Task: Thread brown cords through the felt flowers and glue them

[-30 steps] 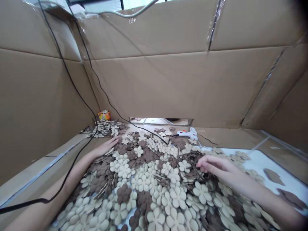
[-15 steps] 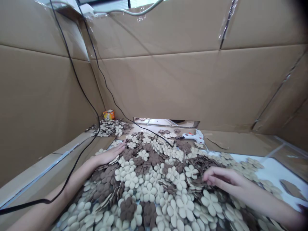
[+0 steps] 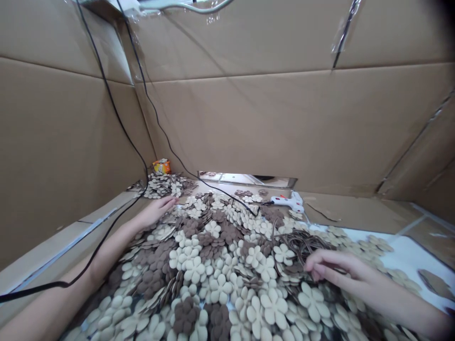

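Observation:
My left hand [image 3: 159,211] is above the left edge of a wide heap of flower-shaped pieces [image 3: 194,270], fingers stretched out and nothing seen in them. Cream and dark brown five-petal flowers make up the heap, overlapping and partly stacked. On the right, my right hand [image 3: 336,267] has its fingers curled in, thumb and fingertips close together. Whatever they may pinch is too small or hidden to make out. Just beyond those fingertips lies a tangle of thin brown cords [image 3: 300,242], resting on the flowers.
A white glue gun [image 3: 288,201] lies at the back. More flowers [image 3: 161,185] are piled in the far left corner beside an orange-yellow packet [image 3: 162,166]. A black cable [image 3: 121,124] hangs across the left arm. Cardboard walls [image 3: 227,123] enclose the space; the back one has a low slot.
My left hand has lifted off the flowers and moved left, toward the heap's edge. The right hand stays beside the cords with little change. The view has tilted slightly.

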{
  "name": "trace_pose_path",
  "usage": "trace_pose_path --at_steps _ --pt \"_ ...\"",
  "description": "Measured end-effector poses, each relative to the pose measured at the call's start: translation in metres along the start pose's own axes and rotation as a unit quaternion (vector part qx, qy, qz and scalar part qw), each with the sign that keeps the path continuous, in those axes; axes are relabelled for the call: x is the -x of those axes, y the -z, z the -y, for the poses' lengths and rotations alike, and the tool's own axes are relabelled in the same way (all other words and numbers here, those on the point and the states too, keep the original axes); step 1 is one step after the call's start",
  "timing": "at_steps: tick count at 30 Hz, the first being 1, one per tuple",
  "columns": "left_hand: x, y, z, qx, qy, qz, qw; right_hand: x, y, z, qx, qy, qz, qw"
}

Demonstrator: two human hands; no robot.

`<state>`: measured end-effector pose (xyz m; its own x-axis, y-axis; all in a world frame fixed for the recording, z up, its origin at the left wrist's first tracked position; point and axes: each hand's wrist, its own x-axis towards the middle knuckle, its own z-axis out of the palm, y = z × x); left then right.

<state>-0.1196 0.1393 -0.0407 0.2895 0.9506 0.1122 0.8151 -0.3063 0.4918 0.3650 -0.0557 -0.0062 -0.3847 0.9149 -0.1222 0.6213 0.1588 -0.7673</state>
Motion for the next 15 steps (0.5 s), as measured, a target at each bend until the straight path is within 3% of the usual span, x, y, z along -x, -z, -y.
trace_pose_path --at_steps 9,15 --pt "-0.019 -0.007 0.045 -0.084 -0.003 0.006 0.996 0.000 -0.001 -0.003 0.015 0.005 0.006 1.000" --pt "-0.031 -0.004 0.055 -0.099 0.004 0.016 0.995 0.000 0.004 0.001 0.014 -0.001 0.006 1.000"
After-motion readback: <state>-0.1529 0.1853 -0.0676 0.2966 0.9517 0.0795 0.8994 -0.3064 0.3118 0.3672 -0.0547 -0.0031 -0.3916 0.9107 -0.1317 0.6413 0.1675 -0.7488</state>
